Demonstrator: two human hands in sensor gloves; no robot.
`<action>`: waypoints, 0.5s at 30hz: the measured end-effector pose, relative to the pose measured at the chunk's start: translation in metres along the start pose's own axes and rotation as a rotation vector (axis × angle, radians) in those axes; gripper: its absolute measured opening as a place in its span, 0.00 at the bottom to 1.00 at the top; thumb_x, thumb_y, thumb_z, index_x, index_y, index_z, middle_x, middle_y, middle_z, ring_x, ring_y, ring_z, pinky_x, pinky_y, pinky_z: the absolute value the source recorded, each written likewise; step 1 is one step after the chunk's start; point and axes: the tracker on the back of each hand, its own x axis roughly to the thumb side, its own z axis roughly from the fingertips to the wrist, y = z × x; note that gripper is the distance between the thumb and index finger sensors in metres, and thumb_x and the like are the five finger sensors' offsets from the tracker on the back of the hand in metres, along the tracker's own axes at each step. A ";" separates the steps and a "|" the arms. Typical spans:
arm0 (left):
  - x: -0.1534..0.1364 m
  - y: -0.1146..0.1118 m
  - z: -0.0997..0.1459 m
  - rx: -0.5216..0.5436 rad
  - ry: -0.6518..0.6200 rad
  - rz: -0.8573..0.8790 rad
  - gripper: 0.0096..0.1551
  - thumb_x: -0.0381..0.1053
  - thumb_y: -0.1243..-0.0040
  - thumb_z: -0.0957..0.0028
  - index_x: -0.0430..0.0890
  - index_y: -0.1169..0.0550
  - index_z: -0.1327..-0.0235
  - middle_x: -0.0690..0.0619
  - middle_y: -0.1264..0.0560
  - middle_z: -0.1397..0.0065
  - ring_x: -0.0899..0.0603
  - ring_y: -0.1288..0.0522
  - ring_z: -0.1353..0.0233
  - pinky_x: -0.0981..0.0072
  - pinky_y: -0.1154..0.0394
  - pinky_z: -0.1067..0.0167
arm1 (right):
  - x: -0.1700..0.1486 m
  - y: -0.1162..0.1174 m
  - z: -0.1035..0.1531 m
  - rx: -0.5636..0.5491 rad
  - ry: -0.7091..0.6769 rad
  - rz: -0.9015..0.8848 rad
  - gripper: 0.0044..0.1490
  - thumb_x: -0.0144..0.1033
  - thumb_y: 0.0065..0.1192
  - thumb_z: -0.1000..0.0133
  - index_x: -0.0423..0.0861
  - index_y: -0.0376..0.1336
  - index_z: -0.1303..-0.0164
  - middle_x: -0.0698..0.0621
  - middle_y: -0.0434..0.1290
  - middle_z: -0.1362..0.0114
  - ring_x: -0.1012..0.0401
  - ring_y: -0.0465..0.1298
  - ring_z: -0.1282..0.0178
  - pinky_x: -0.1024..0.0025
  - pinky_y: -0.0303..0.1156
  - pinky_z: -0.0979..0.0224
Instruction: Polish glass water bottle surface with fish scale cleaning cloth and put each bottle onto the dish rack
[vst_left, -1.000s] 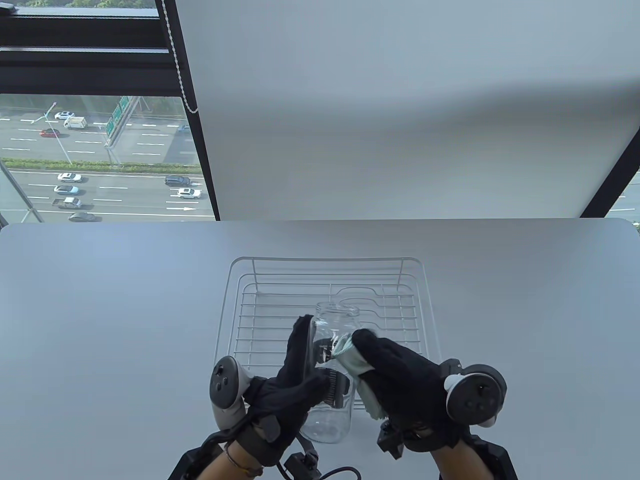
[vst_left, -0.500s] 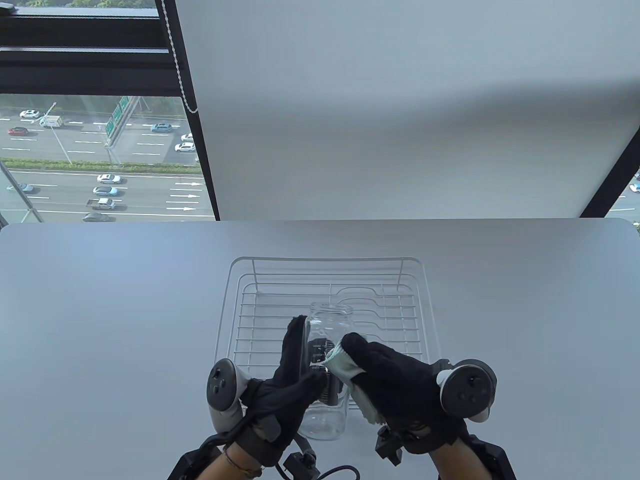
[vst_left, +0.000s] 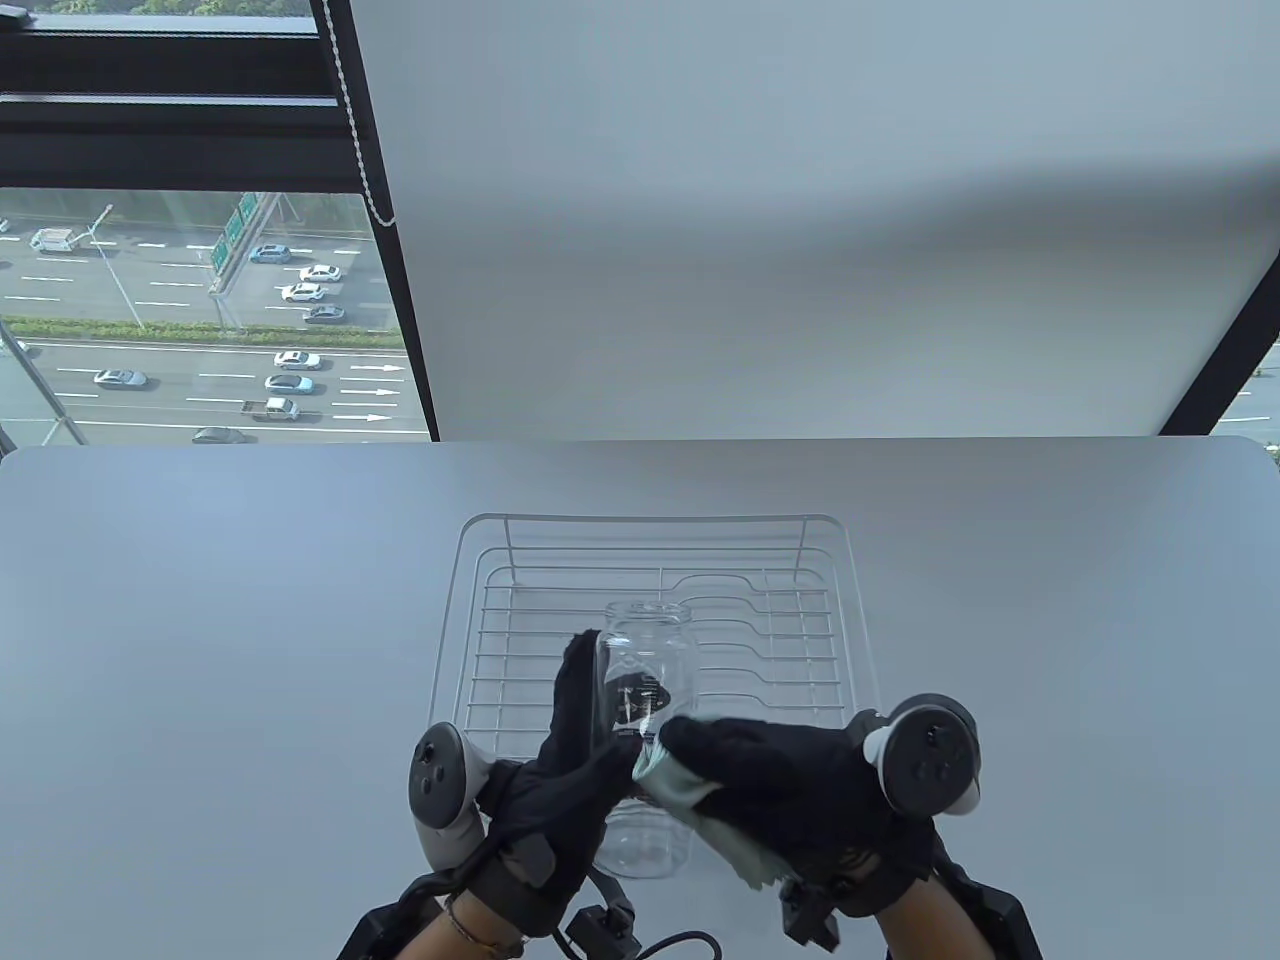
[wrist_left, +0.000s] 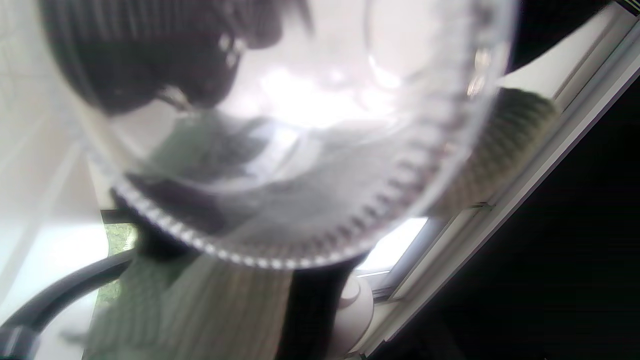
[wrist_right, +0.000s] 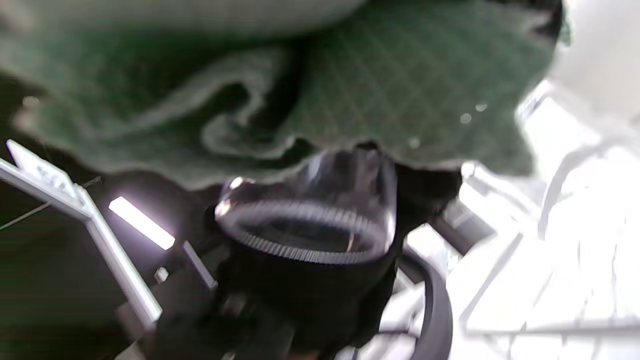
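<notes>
A clear glass bottle (vst_left: 645, 690) with black print is held above the table's front, mouth pointing away. My left hand (vst_left: 570, 760) grips it from the left, fingers along its side and thumb across the front. My right hand (vst_left: 770, 790) presses a pale green fish scale cloth (vst_left: 690, 800) against the bottle's right side, fingers curled over the cloth. The left wrist view is filled by the bottle's ribbed base (wrist_left: 300, 200), with the cloth (wrist_left: 200, 310) below it. Across the top of the right wrist view spreads the green cloth (wrist_right: 400, 75), the bottle base (wrist_right: 305, 230) under it.
A white wire dish rack (vst_left: 480, 600) sits on the grey table (vst_left: 200, 620) just behind the hands, with nothing on it. A window with a dark frame (vst_left: 390, 300) and a white blind (vst_left: 800, 200) stand beyond the table's far edge.
My right hand has slid the cloth down the bottle's side towards its base and to the left. The bottle and my left hand have shifted slightly left.
</notes>
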 end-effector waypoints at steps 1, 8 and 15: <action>0.000 0.001 0.000 -0.001 0.003 -0.004 0.57 0.72 0.43 0.42 0.54 0.62 0.20 0.34 0.47 0.21 0.25 0.24 0.39 0.35 0.22 0.46 | 0.000 0.000 -0.001 0.035 0.011 -0.013 0.32 0.47 0.68 0.41 0.74 0.58 0.28 0.41 0.76 0.46 0.56 0.82 0.56 0.51 0.77 0.45; 0.001 -0.011 0.000 -0.083 0.015 -0.061 0.57 0.72 0.43 0.42 0.54 0.63 0.20 0.34 0.47 0.21 0.25 0.24 0.39 0.35 0.22 0.45 | -0.005 -0.011 0.014 -0.539 0.021 0.077 0.32 0.49 0.62 0.40 0.76 0.55 0.26 0.46 0.76 0.41 0.58 0.81 0.52 0.53 0.77 0.41; 0.000 -0.005 -0.003 -0.038 0.001 -0.051 0.57 0.73 0.43 0.41 0.54 0.62 0.19 0.35 0.47 0.21 0.26 0.24 0.39 0.36 0.22 0.45 | -0.008 -0.005 0.001 0.011 -0.019 -0.100 0.30 0.45 0.69 0.42 0.73 0.61 0.30 0.40 0.76 0.47 0.56 0.81 0.59 0.52 0.77 0.48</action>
